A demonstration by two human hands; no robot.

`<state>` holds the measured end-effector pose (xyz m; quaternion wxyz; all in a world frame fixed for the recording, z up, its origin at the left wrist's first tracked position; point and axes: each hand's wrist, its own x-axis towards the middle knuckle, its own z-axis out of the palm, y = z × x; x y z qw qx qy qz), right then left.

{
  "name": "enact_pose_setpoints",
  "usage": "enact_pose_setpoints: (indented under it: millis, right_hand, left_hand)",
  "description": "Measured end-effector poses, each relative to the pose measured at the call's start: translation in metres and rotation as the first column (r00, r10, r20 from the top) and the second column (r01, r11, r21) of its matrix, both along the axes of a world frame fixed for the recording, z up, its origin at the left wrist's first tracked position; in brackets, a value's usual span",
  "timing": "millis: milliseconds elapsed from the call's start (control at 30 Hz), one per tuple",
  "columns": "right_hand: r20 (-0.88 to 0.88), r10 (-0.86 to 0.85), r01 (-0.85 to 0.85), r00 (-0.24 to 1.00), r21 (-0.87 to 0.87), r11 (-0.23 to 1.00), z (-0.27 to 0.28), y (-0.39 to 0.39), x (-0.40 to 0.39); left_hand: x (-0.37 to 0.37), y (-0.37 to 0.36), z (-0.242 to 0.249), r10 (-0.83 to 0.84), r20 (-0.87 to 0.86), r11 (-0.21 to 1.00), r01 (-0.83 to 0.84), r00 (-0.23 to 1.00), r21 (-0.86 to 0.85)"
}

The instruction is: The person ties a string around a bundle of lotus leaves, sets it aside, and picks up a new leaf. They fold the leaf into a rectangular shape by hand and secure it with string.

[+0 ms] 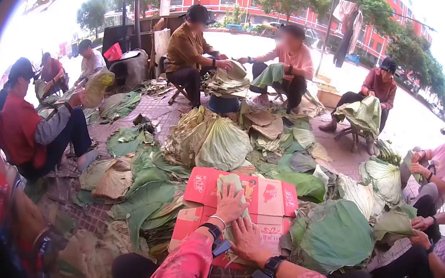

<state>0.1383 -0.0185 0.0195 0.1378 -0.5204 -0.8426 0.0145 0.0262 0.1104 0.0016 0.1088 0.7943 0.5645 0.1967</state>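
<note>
Folded leaf (230, 180) under both hands (230, 203), atop red cardboard (275, 210).

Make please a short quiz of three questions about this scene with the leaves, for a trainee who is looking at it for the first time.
1. True or false: the left hand and the right hand are both on the folded leaf, which lies on the red cardboard.
2. Multiple choice: which hand reaches farther forward from the wearer's body?
A) the left
B) the right
C) both are equally far
3. Fill in the missing word: the large round leaf to the right of the cardboard has the colour ____.

Key: 1. True; 2. A; 3. green
</note>
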Motion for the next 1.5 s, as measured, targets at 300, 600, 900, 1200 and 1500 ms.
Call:
enact_pose_setpoints:
  millis: [300, 600, 900, 1200, 1500]
  right_hand:
    - [0.049, 0.031, -0.026, 0.998, -0.092, 0.995, -0.002, -0.003, 0.0]
    - [0.051, 0.035, -0.029, 0.998, -0.098, 0.995, -0.005, 0.0, -0.005]
    - [0.073, 0.022, -0.015, 0.997, -0.095, 0.995, -0.003, -0.003, -0.007]
    - [0.067, -0.001, 0.007, 0.998, -0.079, 0.997, -0.007, -0.004, -0.007]
    - [0.052, -0.006, 0.01, 0.999, -0.074, 0.997, -0.003, -0.002, -0.006]
  left_hand:
    - [0.001, -0.005, -0.021, -0.025, -0.052, 0.999, 0.027, 0.998, 0.028]
    - [-0.002, -0.001, -0.019, -0.081, -0.103, 0.997, 0.08, 0.991, -0.014]
    - [-0.002, -0.002, -0.018, -0.075, -0.07, 0.997, 0.074, 0.995, -0.015]
    - [0.001, 0.007, 0.01, -0.113, -0.26, 0.992, 0.126, 0.959, 0.032]
    - [0.004, 0.021, -0.009, -0.101, -0.109, 0.994, 0.096, 0.989, -0.053]
